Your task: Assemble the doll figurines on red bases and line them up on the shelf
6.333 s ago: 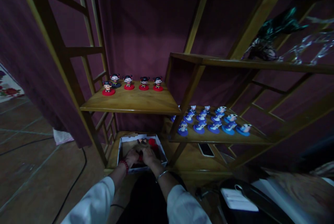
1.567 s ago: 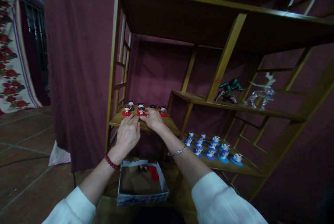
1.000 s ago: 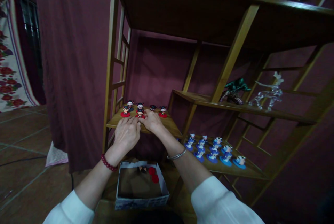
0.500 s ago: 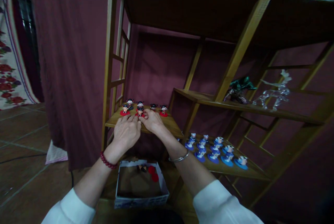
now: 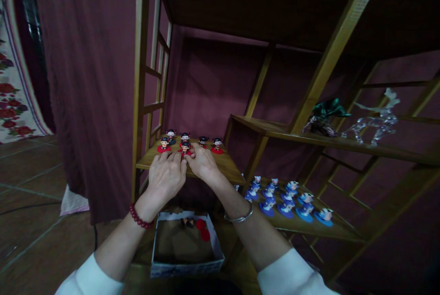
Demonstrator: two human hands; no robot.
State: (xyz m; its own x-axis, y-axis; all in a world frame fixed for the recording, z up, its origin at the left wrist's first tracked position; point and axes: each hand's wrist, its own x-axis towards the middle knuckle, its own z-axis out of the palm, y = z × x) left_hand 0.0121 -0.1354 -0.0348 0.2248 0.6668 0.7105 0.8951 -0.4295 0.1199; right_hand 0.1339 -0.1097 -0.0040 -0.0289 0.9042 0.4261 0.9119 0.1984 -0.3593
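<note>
A small black-haired figurine on a red base stands near the front edge of the left shelf. My right hand has its thumb and fingers closed on the figurine's right side. From the left, my left hand reaches it with bent fingers at the red base, partly covering it. Around them stand similar figurines: one on the left, one at the back left, one directly behind, and two on the right, a partly hidden one and a fully visible one.
An open cardboard box below holds red discs and small dark pieces. Several blue-based figurines fill the lower right shelf. Higher up are a clear glass animal and a green ornament. A curtain hangs left.
The view has shifted slightly, so the right-hand shelves appear farther right. Both hands stay at the same figurine, with almost no movement.
</note>
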